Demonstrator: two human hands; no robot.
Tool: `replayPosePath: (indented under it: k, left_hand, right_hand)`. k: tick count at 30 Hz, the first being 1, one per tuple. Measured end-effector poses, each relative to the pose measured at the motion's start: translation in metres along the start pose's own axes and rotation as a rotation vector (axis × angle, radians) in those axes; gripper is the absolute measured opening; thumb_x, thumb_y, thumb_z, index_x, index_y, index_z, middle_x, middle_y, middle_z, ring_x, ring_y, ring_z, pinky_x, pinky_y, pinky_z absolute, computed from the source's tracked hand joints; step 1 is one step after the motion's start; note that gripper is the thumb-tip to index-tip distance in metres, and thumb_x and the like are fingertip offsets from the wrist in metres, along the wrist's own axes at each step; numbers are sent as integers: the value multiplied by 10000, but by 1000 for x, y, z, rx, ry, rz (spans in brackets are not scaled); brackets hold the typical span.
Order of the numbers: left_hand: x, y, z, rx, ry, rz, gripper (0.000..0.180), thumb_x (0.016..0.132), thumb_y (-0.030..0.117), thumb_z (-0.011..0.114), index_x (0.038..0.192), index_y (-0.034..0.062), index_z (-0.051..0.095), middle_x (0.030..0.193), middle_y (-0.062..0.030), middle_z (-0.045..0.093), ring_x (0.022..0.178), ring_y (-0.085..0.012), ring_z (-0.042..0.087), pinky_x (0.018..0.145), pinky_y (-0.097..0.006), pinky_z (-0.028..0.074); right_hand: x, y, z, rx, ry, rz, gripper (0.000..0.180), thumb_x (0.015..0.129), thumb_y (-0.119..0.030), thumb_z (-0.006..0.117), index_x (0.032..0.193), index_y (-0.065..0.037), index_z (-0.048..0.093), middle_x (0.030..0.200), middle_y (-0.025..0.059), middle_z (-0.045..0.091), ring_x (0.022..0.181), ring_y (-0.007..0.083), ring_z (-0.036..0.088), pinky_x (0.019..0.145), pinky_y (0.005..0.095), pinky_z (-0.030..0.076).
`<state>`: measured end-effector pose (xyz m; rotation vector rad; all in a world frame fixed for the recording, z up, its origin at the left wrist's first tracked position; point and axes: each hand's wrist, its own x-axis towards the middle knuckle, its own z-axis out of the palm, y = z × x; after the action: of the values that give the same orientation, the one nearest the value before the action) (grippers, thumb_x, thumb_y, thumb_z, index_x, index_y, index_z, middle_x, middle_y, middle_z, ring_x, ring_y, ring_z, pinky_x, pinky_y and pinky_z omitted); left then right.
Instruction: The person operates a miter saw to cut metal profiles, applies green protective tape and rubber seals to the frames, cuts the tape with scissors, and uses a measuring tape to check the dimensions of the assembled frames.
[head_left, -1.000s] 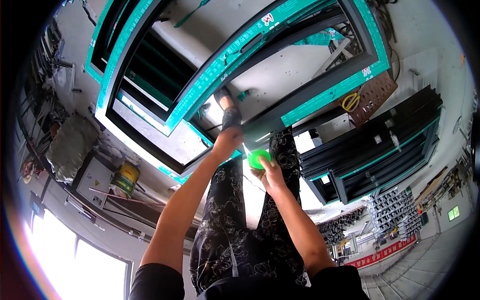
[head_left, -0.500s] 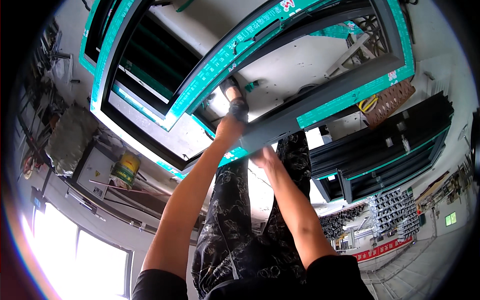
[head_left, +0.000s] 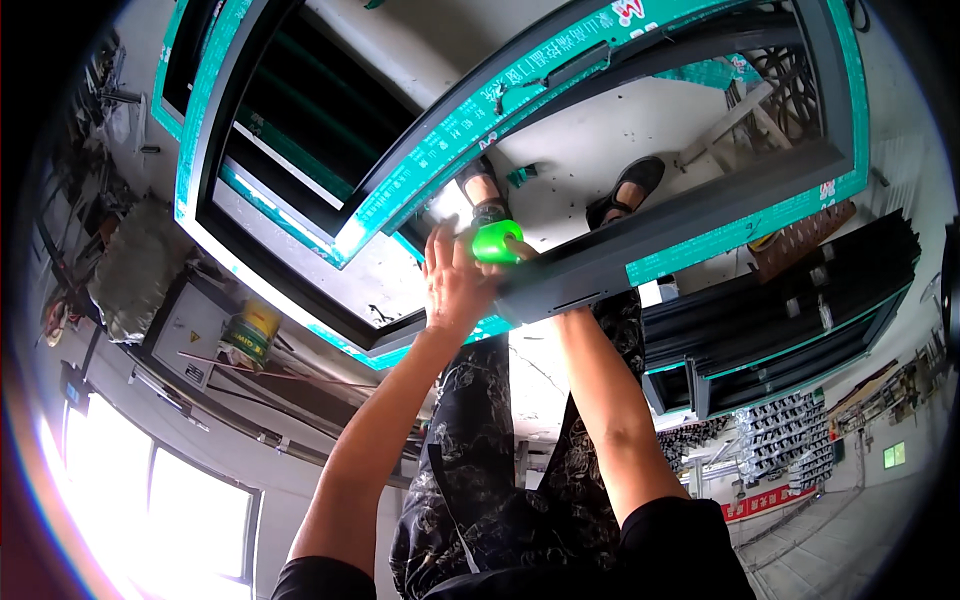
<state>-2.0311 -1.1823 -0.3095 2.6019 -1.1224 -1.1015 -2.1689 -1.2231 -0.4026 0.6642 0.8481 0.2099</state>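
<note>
A dark grey window frame (head_left: 560, 285), partly covered with green printed film, stretches in front of me. My left hand (head_left: 456, 280) lies against its near bar, fingers stretched and apart, close to a bright green roll of tape (head_left: 495, 243). From below, my right arm passes behind that bar. Only some fingers of my right hand (head_left: 522, 249) show past its far side, at the roll's end and closed on it. The bar hides the rest of that hand.
Under the frame are my feet in dark sandals (head_left: 630, 190). A stack of black profiles (head_left: 790, 310) lies to the right, near a brown perforated piece (head_left: 800, 240). At left stand a yellow-green bucket (head_left: 250, 333) and a wrapped bundle (head_left: 140, 270).
The green tape roll has come into view beside the bar. My left hand has loosened from the bar and spread its fingers; my right hand has reached up behind it. The view has shifted slightly.
</note>
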Motion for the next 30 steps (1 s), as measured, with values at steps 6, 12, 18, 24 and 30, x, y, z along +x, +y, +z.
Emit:
replayPosePath:
  k: [6, 12, 18, 24, 30]
  left_hand:
    - [44, -26, 17, -432, -571, -90, 944, 590, 308, 899, 1355, 34, 419, 1230, -199, 567, 1146, -363, 552, 982, -418, 442]
    - [35, -33, 38, -481, -387, -161, 848, 592, 348, 910, 1244, 24, 475, 1151, -183, 595, 1083, -314, 591, 910, -391, 477]
    - [37, -32, 29, -492, -504, -239, 863, 609, 396, 899, 1266, 49, 460, 1146, -190, 617, 1074, -322, 608, 900, -400, 484]
    - [43, -39, 32, -488, -523, -232, 826, 652, 462, 858, 1282, 86, 478, 1095, -181, 648, 1035, -330, 633, 870, -411, 496]
    - [59, -43, -47, -553, -733, -261, 559, 688, 431, 811, 1076, 74, 626, 978, -151, 679, 903, -333, 666, 806, -412, 527]
  right_hand:
    - [1, -8, -28, 246, -457, 221, 435, 925, -470, 579, 963, -42, 646, 728, 41, 659, 571, 110, 582, 518, 219, 454]
    - [-30, 46, -8, 103, 145, -423, 333, 968, -335, 536, 1032, -18, 617, 874, 61, 670, 671, 159, 626, 637, 266, 543]
    - [-79, 95, 11, 236, 174, -518, 342, 814, 69, 483, 1142, -13, 537, 1106, 74, 585, 1042, 184, 559, 938, 323, 489]
    - [-59, 105, 8, -298, 397, -740, 348, 817, -20, 735, 1124, -22, 570, 1093, 47, 632, 1026, 136, 572, 924, 298, 431]
    - [-57, 107, 5, -326, 497, -761, 320, 830, 9, 707, 1124, -18, 585, 1089, 51, 645, 1013, 136, 580, 916, 300, 437]
